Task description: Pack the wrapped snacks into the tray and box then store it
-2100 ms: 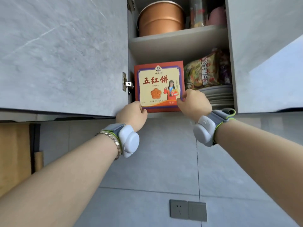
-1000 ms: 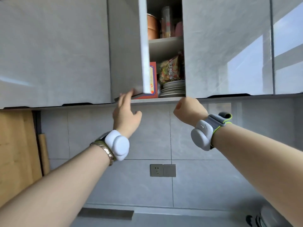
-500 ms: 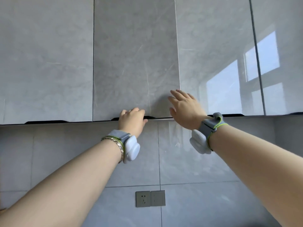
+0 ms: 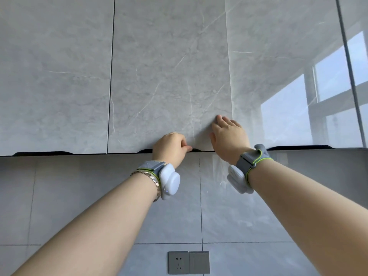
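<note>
The grey marble-look cabinet door (image 4: pixel 169 76) is closed flush with its neighbours. The red snack box is hidden behind it and out of sight. My left hand (image 4: pixel 171 147) curls its fingers over the door's bottom edge at the dark finger recess. My right hand (image 4: pixel 229 136) lies flat with fingers spread against the lower right corner of the same door. Both wrists wear grey bands with white pods.
More closed wall cabinets flank the door on the left (image 4: pixel 55 76) and right (image 4: pixel 278 66), the right ones reflecting a window. Below runs a grey tiled backsplash (image 4: pixel 99 196) with a power socket and switch plate (image 4: pixel 188 262).
The box went onto the lower shelf, my hands let go of it, and the door swung shut. Since half a second ago my right hand pressed flatter on the door.
</note>
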Action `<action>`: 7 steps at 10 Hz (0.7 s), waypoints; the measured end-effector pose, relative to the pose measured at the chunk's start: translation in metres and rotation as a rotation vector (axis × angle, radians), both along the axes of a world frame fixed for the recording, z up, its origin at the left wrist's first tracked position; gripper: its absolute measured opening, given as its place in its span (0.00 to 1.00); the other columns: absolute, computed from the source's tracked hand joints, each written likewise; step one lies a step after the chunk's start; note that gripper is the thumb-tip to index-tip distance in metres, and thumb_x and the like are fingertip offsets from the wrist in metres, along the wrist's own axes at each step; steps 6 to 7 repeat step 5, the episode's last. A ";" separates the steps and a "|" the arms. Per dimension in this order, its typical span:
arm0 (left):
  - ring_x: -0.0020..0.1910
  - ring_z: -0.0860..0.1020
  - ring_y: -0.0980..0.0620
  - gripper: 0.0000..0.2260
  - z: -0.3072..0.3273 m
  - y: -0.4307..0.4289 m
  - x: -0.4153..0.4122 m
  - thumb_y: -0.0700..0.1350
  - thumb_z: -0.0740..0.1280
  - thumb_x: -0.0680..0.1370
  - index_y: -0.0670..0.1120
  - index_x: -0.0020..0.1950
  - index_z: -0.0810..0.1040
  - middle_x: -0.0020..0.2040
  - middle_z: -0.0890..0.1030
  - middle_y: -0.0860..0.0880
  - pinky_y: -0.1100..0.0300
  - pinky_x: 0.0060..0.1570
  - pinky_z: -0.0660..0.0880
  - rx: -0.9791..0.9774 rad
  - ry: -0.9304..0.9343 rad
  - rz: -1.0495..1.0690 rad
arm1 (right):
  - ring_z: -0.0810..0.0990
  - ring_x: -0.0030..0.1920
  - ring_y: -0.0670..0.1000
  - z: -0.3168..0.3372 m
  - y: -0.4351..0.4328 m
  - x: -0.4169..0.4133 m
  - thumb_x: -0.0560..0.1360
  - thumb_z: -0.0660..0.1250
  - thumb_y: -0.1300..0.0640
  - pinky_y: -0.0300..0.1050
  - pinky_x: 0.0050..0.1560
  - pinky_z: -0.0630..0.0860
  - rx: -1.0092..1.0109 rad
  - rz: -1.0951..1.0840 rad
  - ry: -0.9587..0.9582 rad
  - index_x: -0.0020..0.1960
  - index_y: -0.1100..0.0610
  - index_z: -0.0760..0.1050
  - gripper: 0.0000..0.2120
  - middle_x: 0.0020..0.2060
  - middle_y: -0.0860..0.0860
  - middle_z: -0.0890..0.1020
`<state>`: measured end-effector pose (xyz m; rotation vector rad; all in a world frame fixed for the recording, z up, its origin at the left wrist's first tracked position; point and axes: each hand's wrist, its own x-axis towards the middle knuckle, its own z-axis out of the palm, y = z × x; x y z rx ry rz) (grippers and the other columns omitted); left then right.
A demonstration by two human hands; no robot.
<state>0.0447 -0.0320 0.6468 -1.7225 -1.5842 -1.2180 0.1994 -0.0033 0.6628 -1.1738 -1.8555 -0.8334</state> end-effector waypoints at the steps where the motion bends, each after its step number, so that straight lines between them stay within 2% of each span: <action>1: 0.52 0.77 0.45 0.10 0.002 0.005 0.000 0.50 0.68 0.74 0.44 0.45 0.81 0.51 0.81 0.46 0.57 0.46 0.71 -0.014 -0.006 -0.001 | 0.68 0.66 0.59 0.002 0.007 -0.002 0.79 0.53 0.58 0.50 0.66 0.62 0.024 -0.007 0.005 0.60 0.66 0.73 0.17 0.67 0.61 0.69; 2: 0.52 0.77 0.45 0.09 0.001 0.011 0.001 0.50 0.69 0.74 0.43 0.44 0.81 0.51 0.81 0.46 0.57 0.46 0.71 0.011 -0.021 -0.007 | 0.71 0.62 0.60 0.005 0.012 -0.002 0.78 0.53 0.60 0.51 0.63 0.64 0.039 0.004 0.019 0.56 0.67 0.75 0.16 0.61 0.62 0.73; 3: 0.50 0.77 0.45 0.09 -0.001 0.014 0.000 0.50 0.69 0.74 0.43 0.44 0.80 0.49 0.81 0.46 0.58 0.44 0.70 0.014 -0.033 -0.021 | 0.70 0.65 0.59 0.003 0.018 -0.001 0.77 0.54 0.60 0.50 0.64 0.63 0.063 -0.013 0.015 0.60 0.66 0.73 0.17 0.66 0.62 0.71; 4: 0.51 0.78 0.44 0.09 -0.002 0.013 -0.001 0.49 0.69 0.74 0.43 0.43 0.80 0.49 0.81 0.45 0.56 0.46 0.73 -0.006 -0.062 -0.032 | 0.64 0.71 0.57 -0.001 0.018 -0.003 0.77 0.55 0.60 0.49 0.68 0.61 -0.022 0.036 0.060 0.65 0.64 0.69 0.18 0.72 0.59 0.65; 5: 0.52 0.77 0.44 0.09 -0.005 0.017 0.003 0.48 0.69 0.74 0.42 0.44 0.79 0.50 0.80 0.45 0.55 0.46 0.72 0.030 -0.052 -0.044 | 0.69 0.67 0.56 0.002 0.011 -0.001 0.76 0.58 0.60 0.47 0.65 0.64 -0.091 0.187 0.239 0.64 0.60 0.71 0.17 0.67 0.57 0.71; 7: 0.52 0.77 0.44 0.09 -0.005 0.017 0.003 0.48 0.69 0.74 0.42 0.44 0.79 0.50 0.80 0.45 0.55 0.46 0.72 0.030 -0.052 -0.044 | 0.69 0.67 0.56 0.002 0.011 -0.001 0.76 0.58 0.60 0.47 0.65 0.64 -0.091 0.187 0.239 0.64 0.60 0.71 0.17 0.67 0.57 0.71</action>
